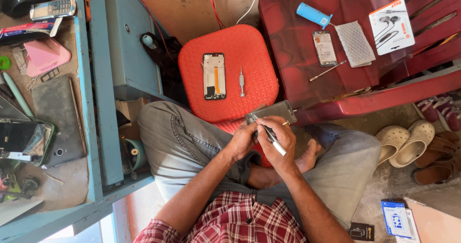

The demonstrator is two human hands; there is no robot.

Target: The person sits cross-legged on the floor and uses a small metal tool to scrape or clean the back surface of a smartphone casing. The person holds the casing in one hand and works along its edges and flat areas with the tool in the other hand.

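My left hand grips the near edge of a grey phone panel held over my lap. My right hand pinches a thin metal tool like tweezers, its tip resting on the panel. An orange stool just beyond my knees carries an opened phone frame with an orange strip inside and a small silver screwdriver beside it.
A dark red plastic chair at right holds a blue cylinder, a phone part, a grey pad, a metal pick and an earphone pack. A blue workbench with phones stands at left. Sandals lie at right.
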